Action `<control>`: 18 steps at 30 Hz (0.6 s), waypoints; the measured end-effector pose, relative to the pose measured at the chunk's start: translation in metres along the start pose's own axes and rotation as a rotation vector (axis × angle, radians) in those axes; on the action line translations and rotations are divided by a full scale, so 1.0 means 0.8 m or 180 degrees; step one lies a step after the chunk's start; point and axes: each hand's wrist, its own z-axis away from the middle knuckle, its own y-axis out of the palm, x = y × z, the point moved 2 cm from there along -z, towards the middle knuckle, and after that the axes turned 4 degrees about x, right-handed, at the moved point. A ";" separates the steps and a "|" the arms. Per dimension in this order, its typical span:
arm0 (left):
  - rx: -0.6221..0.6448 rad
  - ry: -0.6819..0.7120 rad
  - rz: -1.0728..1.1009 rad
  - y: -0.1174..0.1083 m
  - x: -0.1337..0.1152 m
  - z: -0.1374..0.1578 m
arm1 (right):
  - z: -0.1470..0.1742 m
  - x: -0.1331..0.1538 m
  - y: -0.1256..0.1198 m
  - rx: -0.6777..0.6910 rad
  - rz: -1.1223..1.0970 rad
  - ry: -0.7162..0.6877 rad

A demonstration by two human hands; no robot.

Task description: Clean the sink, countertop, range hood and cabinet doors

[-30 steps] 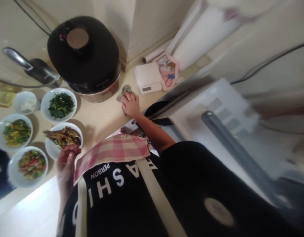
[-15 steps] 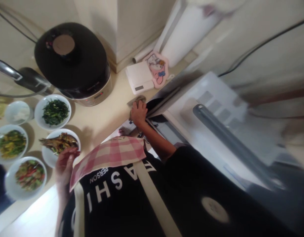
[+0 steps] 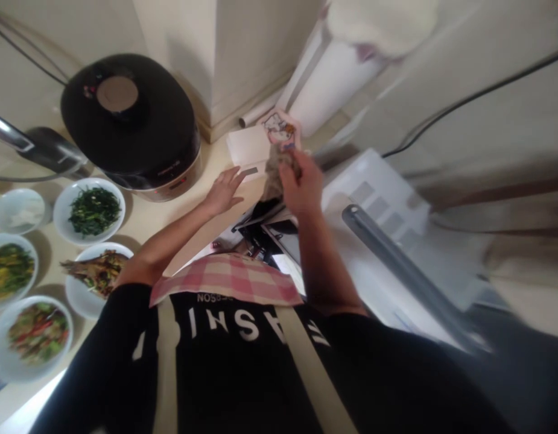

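Observation:
My right hand (image 3: 303,184) is closed around a crumpled grey-brown cloth (image 3: 273,175), lifted above the counter's right edge. Just left of it, my left hand (image 3: 224,190) reaches over the counter with its fingers apart and nothing in it. Its fingertips are at the front of a white kitchen scale (image 3: 247,147); whether they touch it I cannot tell. Behind the cloth, partly covered, lies a pink mat with a cartoon figure (image 3: 281,128).
A black rice cooker (image 3: 138,132) stands at the back left. Bowls of food are grouped on the left, among them greens (image 3: 95,211) and a fish dish (image 3: 98,274). On the right is a white appliance with a long grey handle (image 3: 409,277). A white roll (image 3: 333,84) stands behind.
My left hand has moved from beside the fish dish to the scale's front. My right hand has raised the cloth off the counter and shifted right.

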 end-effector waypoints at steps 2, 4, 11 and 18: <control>-0.0030 -0.0118 -0.0296 0.021 0.009 -0.049 | -0.059 -0.008 -0.009 -0.0096 0.0347 -0.0285; -0.0138 -0.0286 -0.0408 0.033 0.016 -0.075 | -0.109 -0.031 0.010 0.0085 0.0602 -0.0295; -0.0481 -0.0265 -0.0357 0.038 0.044 -0.082 | -0.138 -0.079 0.146 0.1767 0.1181 -0.0489; -0.0676 -0.0263 -0.0169 0.043 0.065 -0.102 | -0.170 -0.071 0.156 0.2077 0.1650 -0.0211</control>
